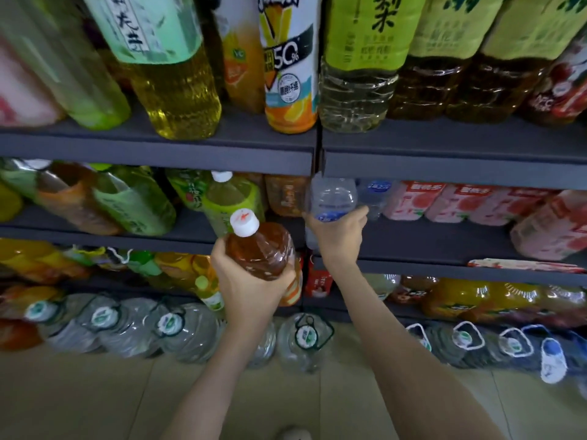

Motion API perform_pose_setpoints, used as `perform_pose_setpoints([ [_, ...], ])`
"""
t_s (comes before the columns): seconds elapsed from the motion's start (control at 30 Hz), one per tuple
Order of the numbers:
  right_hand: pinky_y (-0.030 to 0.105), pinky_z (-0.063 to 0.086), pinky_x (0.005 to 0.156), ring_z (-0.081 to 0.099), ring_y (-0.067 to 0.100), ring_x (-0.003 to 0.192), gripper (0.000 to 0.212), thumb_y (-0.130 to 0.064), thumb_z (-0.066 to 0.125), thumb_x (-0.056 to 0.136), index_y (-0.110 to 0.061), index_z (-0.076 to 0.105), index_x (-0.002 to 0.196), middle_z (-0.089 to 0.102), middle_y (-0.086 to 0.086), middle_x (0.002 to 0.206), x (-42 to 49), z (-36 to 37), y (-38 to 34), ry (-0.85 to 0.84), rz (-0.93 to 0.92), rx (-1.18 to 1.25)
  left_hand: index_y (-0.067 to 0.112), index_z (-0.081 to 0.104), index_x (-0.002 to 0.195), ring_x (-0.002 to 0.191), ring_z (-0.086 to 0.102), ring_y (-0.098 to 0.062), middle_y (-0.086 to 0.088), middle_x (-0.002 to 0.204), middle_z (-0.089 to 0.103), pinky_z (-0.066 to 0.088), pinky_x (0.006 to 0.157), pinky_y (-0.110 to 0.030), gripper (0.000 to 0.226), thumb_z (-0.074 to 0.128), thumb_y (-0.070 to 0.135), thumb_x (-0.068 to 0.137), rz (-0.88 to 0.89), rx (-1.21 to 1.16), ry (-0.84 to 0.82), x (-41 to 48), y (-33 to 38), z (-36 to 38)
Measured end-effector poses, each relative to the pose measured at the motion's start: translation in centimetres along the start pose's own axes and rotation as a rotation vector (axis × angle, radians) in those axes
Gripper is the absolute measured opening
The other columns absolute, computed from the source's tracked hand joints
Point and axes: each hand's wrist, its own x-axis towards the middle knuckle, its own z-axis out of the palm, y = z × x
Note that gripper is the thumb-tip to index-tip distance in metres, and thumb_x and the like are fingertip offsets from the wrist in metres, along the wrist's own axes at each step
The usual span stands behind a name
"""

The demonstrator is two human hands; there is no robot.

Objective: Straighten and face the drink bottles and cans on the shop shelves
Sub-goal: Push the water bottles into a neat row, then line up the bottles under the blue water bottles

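At middle shelf, bay junction: my left grip curled round amber tea bottle, held clear of the shelf, not yet placed. My right grip wrapped round clear water bottle at shelf front. Green tea bottles further left look tilted; facing judged mostly outstanding.

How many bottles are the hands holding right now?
2. The left hand grips a brown tea bottle, white cap up; the right hand grips a clear water bottle at the middle shelf.

dim, even light | blurred toward edges | wide-angle bowing | soft shadows
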Motion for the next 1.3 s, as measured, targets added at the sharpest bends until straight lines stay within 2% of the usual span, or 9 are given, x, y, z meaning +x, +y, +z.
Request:
perform_pose_setpoints([
  [0.2,0.032,0.036,0.103,0.035,0.030,0.129,0.099,-0.015,0.085,0.066,-0.001,0.020,0.139,0.032,0.018,0.139,-2.4,-3.1,-0.2,-0.170,0.067,0.088,0.022,0.038,0.122,0.104,0.047,-0.007,0.006,0.115,0.041,0.039,0.083,-0.020,0.094,0.093,0.025,0.045,0.009,0.058,-0.092,-1.3,3.2,-1.1],
  [0.33,0.008,0.043,0.081,0.056,0.002,0.104,0.039,-0.025,0.065,0.088,-0.013,0.049,0.121,0.058,-0.002,0.115,-6.2,-11.4,-0.2,-0.364,0.123,0.247,0.013,0.035,0.132,0.112,0.051,-0.024,-0.008,0.124,0.047,0.042,0.088,-0.031,0.107,0.093,0.029,0.043,-0.015,0.156,-0.288,-4.5,5.5,-0.3],
  [0.4,0.009,0.046,0.080,0.060,-0.005,0.096,0.024,-0.031,0.064,0.089,-0.020,0.057,0.109,0.064,-0.004,0.107,-7.8,-15.9,0.3,-0.503,0.186,0.348,0.014,0.034,0.132,0.113,0.052,-0.027,-0.009,0.126,0.047,0.045,0.089,-0.035,0.107,0.092,0.033,0.044,-0.018,0.182,-0.394,-7.0,7.3,1.0],
  [0.5,0.025,0.047,0.095,0.059,0.007,0.110,0.057,-0.038,0.075,0.073,-0.026,0.051,0.123,0.062,-0.001,0.119,-8.6,-22.8,1.3,-0.607,0.167,0.292,0.014,0.033,0.134,0.112,0.052,-0.028,-0.005,0.123,0.045,0.043,0.086,-0.033,0.106,0.090,0.030,0.047,-0.011,0.216,-0.530,-11.5,10.7,3.6],
  [0.6,0.008,0.043,0.083,0.057,-0.013,0.099,0.075,-0.005,0.081,0.071,-0.021,0.036,0.129,0.055,-0.010,0.116,-7.8,-29.1,3.1,-0.663,0.111,0.208,0.008,0.036,0.133,0.108,0.052,-0.029,-0.003,0.117,0.042,0.041,0.086,-0.031,0.104,0.088,0.030,0.046,0.070,0.210,-0.630,-16.1,12.9,7.1],
  [0.8,0.010,0.047,0.078,0.059,-0.008,0.097,0.074,-0.032,0.089,0.056,-0.034,0.046,0.116,0.063,-0.013,0.109,-4.3,-40.7,9.5,-0.426,0.111,0.067,0.020,0.032,0.134,0.111,0.050,-0.018,0.007,0.120,0.036,0.041,0.085,-0.026,0.099,0.086,0.030,0.052,0.183,0.210,-0.783,-25.6,17.8,15.7],
  [0.97,0.021,0.051,0.078,0.065,-0.002,0.088,0.074,-0.049,0.087,0.043,-0.030,0.055,0.106,0.070,-0.011,0.095,-1.7,-49.2,13.0,-0.185,0.165,0.147,0.063,0.015,0.128,0.124,0.042,0.002,0.015,0.137,0.039,0.034,0.095,-0.007,0.098,0.081,0.051,0.056,0.168,0.036,-1.014,-30.6,21.7,22.0],
  [1.1,0.027,0.053,0.083,0.066,0.003,0.090,0.075,-0.049,0.085,0.044,-0.026,0.057,0.110,0.071,-0.008,0.097,1.3,-53.0,14.2,-0.252,0.116,0.129,0.068,0.002,0.130,0.134,0.032,-0.001,0.017,0.149,0.028,0.032,0.111,-0.030,0.117,0.085,0.055,0.048,0.116,0.054,-1.181,-30.4,22.9,25.3],
  [1.3,0.023,0.052,0.083,0.064,0.003,0.100,0.066,-0.040,0.079,0.060,-0.032,0.053,0.119,0.068,-0.013,0.107,5.1,-50.7,14.8,-0.477,0.056,0.252,0.055,0.046,0.107,0.100,0.062,0.000,0.019,0.107,0.065,0.052,0.089,-0.035,0.087,0.090,0.055,0.032,-0.033,-0.059,-0.939,-28.3,21.3,26.6],
])
